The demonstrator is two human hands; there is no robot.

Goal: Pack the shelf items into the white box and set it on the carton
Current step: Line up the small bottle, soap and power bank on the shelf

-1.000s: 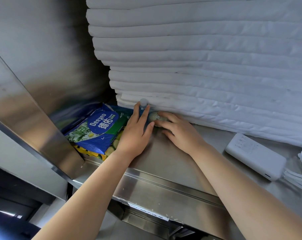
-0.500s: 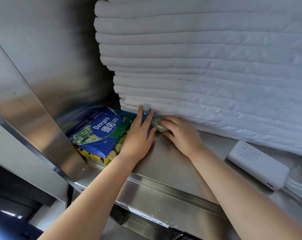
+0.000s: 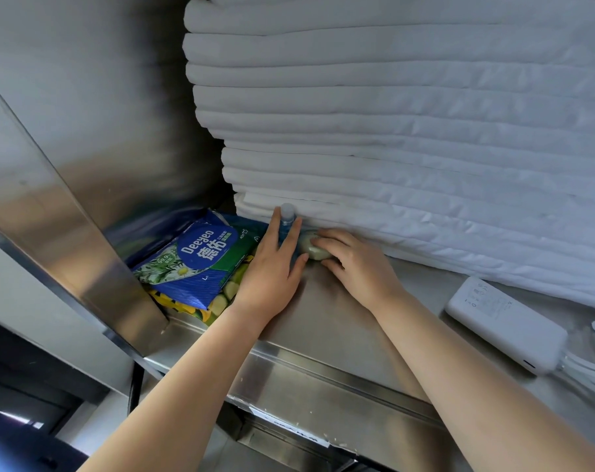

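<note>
Two hands reach onto the steel shelf (image 3: 323,321), forearms stretched forward and converging toward 12 o'clock. The left hand (image 3: 272,267) lies flat, fingers straight, with two fingers straddling one small clear-capped bottle (image 3: 287,212). Just beside it at 3 o'clock, the right hand (image 3: 357,267) curls its fingers over one pale green oval lump (image 3: 311,248), thumb tucked beneath. One blue Deeyeo wipes pack (image 3: 200,264) sits at 9 o'clock of the left hand, lying on one yellow-green packet (image 3: 221,299). A stack of folded white pads (image 3: 408,131) rises behind. One white power bank (image 3: 504,323) with cables (image 3: 585,373) lies at 4 o'clock, well apart.
</note>
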